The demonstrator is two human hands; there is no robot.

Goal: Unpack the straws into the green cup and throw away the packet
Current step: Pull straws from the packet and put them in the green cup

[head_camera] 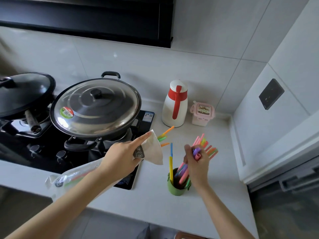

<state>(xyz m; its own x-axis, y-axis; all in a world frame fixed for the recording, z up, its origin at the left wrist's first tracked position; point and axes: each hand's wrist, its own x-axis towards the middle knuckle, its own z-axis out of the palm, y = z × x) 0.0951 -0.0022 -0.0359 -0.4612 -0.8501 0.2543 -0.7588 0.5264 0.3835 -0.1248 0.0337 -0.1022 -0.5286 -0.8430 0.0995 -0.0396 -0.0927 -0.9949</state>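
Head view, lower right: right hand (196,163) grips a bunch of straws (205,145) over the cup (176,188), some already in; left hand (120,157) clutches the packet (151,149), a few straws remaining, not yet binned.

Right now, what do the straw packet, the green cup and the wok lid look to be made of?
Straw packet: thin clear plastic film, glossy and crumpled, straws visible through it; its header looks like matte off-white card or paper, hard to say which.
Green cup: likely matte moulded plastic, uniform colour, no shine.
Wok lid: polished metal, probably stainless steel, with mirror-like reflections; its black knob looks plastic.
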